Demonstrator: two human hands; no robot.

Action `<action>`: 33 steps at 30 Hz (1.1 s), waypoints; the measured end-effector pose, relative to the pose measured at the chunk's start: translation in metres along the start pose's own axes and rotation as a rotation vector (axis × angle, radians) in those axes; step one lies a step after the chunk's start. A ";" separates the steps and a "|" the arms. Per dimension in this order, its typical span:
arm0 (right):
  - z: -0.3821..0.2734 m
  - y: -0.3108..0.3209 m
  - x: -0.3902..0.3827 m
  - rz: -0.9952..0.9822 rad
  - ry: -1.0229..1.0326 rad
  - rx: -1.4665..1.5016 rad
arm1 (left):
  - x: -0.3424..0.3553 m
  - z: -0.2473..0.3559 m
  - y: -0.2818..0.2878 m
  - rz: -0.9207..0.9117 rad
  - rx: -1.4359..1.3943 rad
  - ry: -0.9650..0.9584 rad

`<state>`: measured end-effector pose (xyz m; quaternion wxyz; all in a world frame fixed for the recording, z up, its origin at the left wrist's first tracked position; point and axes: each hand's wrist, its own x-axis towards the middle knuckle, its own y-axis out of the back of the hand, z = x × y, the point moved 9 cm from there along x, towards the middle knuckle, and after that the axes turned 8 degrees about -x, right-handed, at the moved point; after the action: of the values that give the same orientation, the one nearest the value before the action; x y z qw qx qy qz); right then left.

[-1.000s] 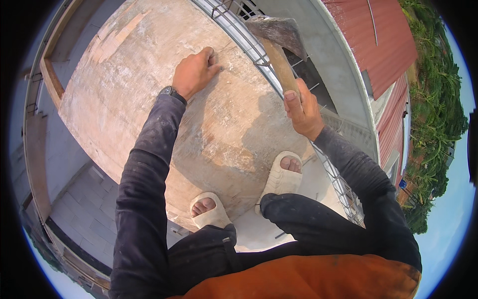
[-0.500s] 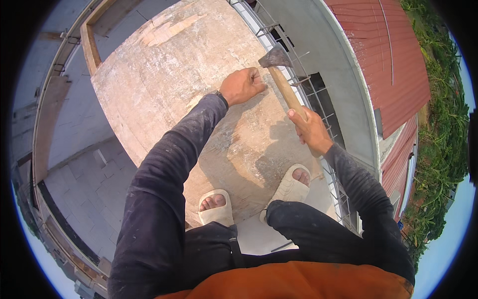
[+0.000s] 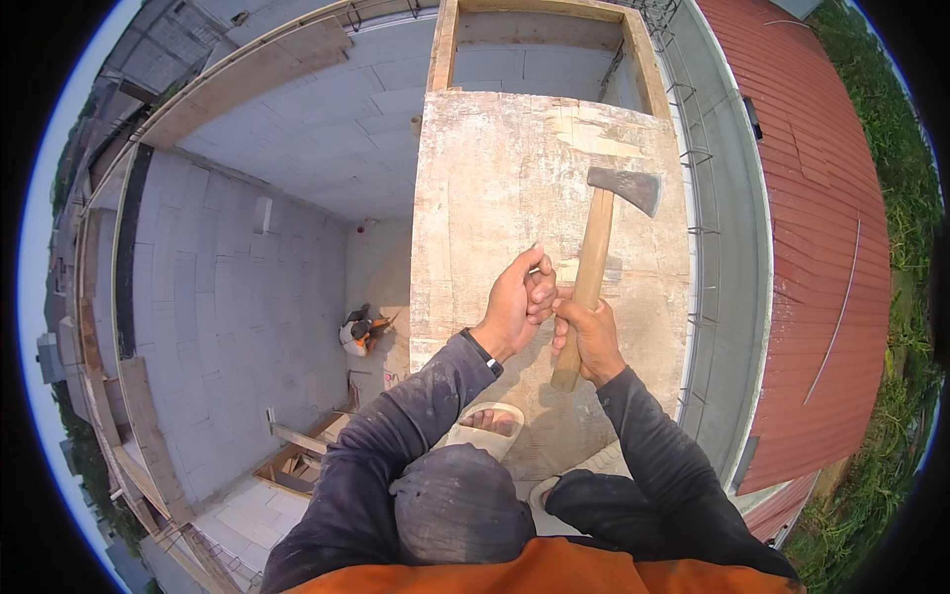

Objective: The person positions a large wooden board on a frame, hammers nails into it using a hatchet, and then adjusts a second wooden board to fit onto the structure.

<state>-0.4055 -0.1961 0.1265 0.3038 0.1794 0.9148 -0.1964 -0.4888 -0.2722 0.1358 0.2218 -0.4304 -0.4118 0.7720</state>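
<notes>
My right hand (image 3: 592, 339) is wrapped round the lower part of a hatchet's (image 3: 595, 243) wooden handle. The dark metal head points away from me, its blade turned to the right. Close beside it, my left hand (image 3: 517, 305) is closed with curled fingers, near my right fingertips. Whatever it may hold is hidden or too small to make out. Both hands are over a worn, pale plywood board (image 3: 485, 168), on which my sandalled feet stand. Rough splintered patches mark its surface.
A timber frame (image 3: 542, 12) with an opening adjoins the board's far end. Left of the board is a deep drop to a lower room, where another person (image 3: 358, 332) is. Rebar (image 3: 699, 198) and a concrete ledge (image 3: 737, 247) run along the right, beside a red corrugated roof (image 3: 821, 257).
My view has turned. My left hand has come from the board's right edge back to beside my right hand. The hatchet has swung more upright and away from the rebar edge, still held.
</notes>
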 end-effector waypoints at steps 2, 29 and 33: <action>0.007 -0.018 -0.001 0.001 -0.026 -0.057 | -0.016 0.012 0.016 0.053 0.033 -0.091; -0.008 -0.055 0.038 0.302 0.060 -0.184 | -0.028 0.087 0.088 0.157 0.001 -0.333; -0.017 -0.084 0.048 0.180 0.012 -0.014 | -0.034 0.089 0.082 0.107 0.223 -0.276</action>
<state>-0.4870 -0.2504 0.1298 0.3161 0.2599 0.8981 -0.1610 -0.5450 -0.3821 0.1102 0.1682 -0.3145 -0.3267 0.8753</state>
